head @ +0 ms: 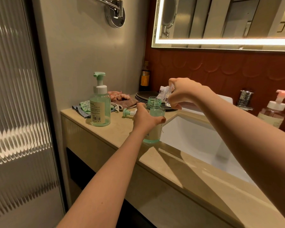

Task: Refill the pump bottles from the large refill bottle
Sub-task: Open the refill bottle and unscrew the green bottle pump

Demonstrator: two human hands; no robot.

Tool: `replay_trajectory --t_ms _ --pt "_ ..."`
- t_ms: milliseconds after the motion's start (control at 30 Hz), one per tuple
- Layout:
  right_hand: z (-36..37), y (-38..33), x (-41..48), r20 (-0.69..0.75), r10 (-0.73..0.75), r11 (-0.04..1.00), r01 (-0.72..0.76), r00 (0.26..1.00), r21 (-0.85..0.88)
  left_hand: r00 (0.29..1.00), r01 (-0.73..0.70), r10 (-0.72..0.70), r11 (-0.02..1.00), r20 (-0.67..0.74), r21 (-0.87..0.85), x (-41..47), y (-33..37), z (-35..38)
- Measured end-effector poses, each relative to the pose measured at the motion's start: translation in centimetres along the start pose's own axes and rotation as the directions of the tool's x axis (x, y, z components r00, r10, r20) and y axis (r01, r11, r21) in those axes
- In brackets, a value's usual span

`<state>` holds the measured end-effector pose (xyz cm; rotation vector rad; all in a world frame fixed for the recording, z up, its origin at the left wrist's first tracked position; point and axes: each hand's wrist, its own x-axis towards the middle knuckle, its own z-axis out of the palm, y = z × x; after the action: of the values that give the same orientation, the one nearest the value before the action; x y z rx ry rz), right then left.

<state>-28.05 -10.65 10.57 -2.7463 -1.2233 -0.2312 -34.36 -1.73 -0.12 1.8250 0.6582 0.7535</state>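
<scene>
At the left, a capped green pump bottle (99, 102) stood upright on the counter (122, 134), near the counter's left end and just in front of some cloths (83, 107). Bare counter lay between it and my left hand (146, 119), with a loose pump head (129, 112) lying on its side behind. My left hand gripped the open bottle (155, 111), fingers and thumb wrapped round its middle. That bottle stood upright, long axis vertical, mouth up, its base on the narrow strip of counter just beside the sink's (196, 139) left corner and near the front edge. My right hand (181, 92) clamped the clear refill bottle (165, 93) from above. It slanted from upper right down to the left, neck at the open mouth; whether they touched I could not tell. Plates (144, 96) sat stacked behind. Far right, past the basin, stood a pink pump bottle (273, 111).
</scene>
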Motion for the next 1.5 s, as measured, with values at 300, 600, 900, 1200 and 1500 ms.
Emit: replay_trajectory --t_ms 300,600,900,1200,1500 --pt "-0.03 0.17 -0.01 0.023 0.008 0.999 -0.009 1.0 0.038 1.0 0.004 -0.004 1.0 -0.001 0.015 -0.08 0.09 -0.04" --pt "-0.15 0.09 0.08 0.044 -0.006 0.999 0.004 0.999 0.047 1.0 0.004 -0.004 1.0 0.0 0.018 -0.12 0.16 -0.08" --pt "-0.27 -0.09 0.09 0.04 -0.004 1.0 0.003 0.999 0.026 1.0 0.001 -0.001 1.0 -0.004 0.015 -0.05 0.03 -0.01" --pt "-0.43 -0.19 -0.24 0.031 0.0 1.0 0.0 1.0 0.015 1.0 0.004 -0.004 1.0 -0.003 0.015 0.01 -0.02 -0.03" --pt "-0.34 -0.2 -0.1 0.034 0.001 1.0 -0.001 0.999 0.01 1.0 0.003 -0.003 1.0 -0.001 0.018 0.07 -0.05 -0.01"
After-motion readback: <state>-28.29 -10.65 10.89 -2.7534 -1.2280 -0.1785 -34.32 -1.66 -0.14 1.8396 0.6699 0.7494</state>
